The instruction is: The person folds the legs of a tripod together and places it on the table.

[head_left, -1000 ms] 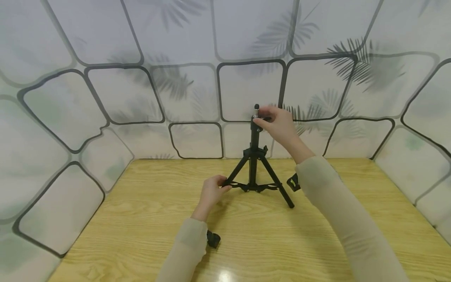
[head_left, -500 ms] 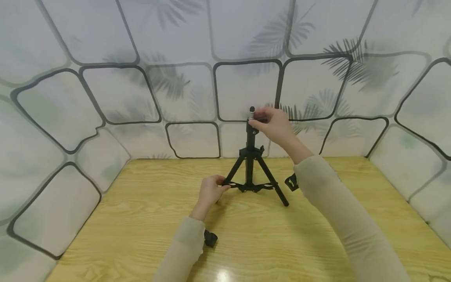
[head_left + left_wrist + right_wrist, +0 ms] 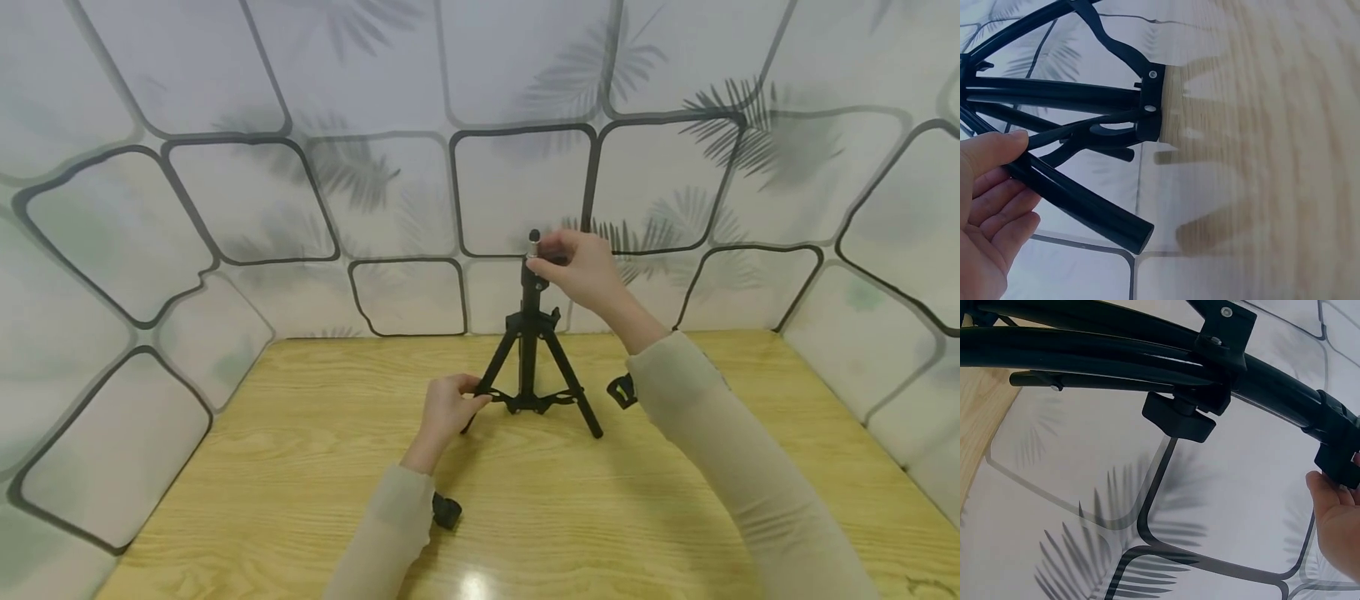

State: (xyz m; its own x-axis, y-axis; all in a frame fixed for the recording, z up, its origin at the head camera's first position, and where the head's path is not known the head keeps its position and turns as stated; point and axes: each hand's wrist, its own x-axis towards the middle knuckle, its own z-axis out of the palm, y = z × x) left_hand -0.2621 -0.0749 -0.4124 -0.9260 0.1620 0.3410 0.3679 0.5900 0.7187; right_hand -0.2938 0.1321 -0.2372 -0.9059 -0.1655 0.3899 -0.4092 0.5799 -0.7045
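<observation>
A small black tripod stand (image 3: 528,367) is upright toward the back of the table, its legs spread and a silver stud (image 3: 533,243) with a black cap on top. My left hand (image 3: 446,407) grips its left leg where the brace joins, thumb on one side and fingers behind, as the left wrist view shows. The foot of that leg (image 3: 1141,236) is apart from its shadow on the wood. Up at the collar below the stud, my right hand (image 3: 585,267) holds the top with thumb and fingers. A black knob (image 3: 1179,417) sticks out at the leg hub.
The light wood table (image 3: 315,483) ends at a pale fabric wall (image 3: 405,200) with dark line patterns and leaf prints, close behind the tripod. Small black devices sit by the left wrist (image 3: 447,511) and the right wrist (image 3: 622,390).
The tripod has shifted slightly left, its top a little lower, and its right leg has swung inward. A leg end now shows below my left hand. Both hands keep their holds.
</observation>
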